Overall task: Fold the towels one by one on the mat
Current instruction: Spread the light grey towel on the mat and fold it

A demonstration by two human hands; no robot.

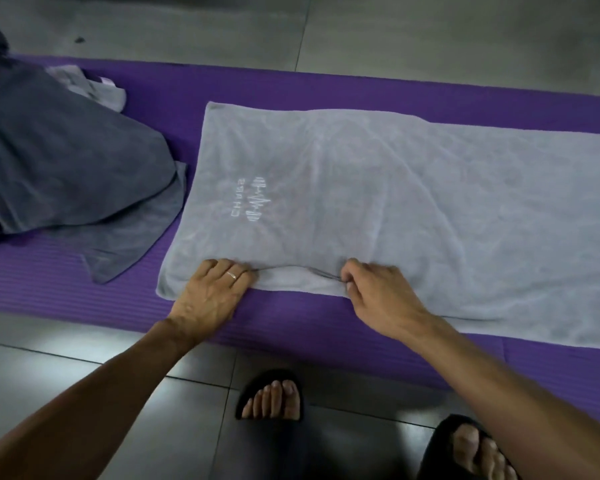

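Note:
A light grey towel (395,209) with a white embroidered logo lies spread lengthwise on the purple mat (257,84). Both of my hands are at its near edge. My left hand (212,292), wearing a ring, presses flat on the near left part of the towel, its fingers tucked at a raised fold. My right hand (378,289) pinches the towel's near edge between thumb and fingers, and a small wrinkle runs between the two hands. The towel's right end runs out of view.
A heap of darker grey towels (66,161) lies on the mat's left end, with a pale crumpled cloth (94,88) behind it. Grey floor tiles surround the mat. My feet in black sandals (274,396) stand on the tiles near the mat's front edge.

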